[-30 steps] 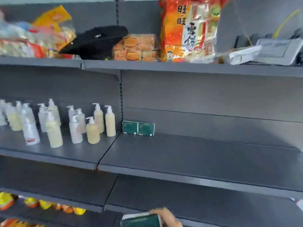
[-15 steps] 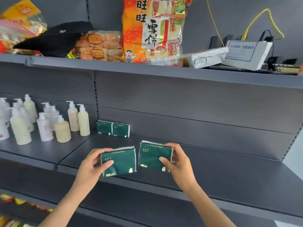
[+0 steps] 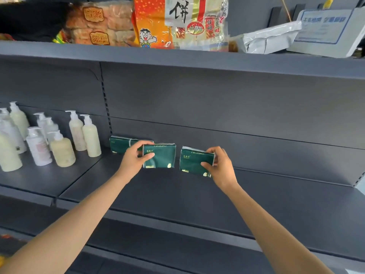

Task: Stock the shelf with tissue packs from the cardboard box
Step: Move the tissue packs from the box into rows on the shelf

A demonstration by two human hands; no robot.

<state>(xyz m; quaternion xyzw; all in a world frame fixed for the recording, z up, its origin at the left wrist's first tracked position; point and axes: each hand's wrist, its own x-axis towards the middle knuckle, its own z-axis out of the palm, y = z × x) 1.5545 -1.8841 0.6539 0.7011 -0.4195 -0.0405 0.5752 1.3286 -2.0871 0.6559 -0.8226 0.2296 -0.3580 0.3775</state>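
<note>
Both arms outstretched — left grip (image 3: 136, 158) pinching tissue pack (image 3: 161, 156), right grip (image 3: 219, 167) clasping another pack (image 3: 192, 161).

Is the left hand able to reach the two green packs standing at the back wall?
Probably yes. The left hand is right in front of the standing packs, but it already grips a tissue pack, so it must release that first.

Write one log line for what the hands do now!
left hand: holds tissue pack | right hand: holds second pack | shelf: two packs
</note>
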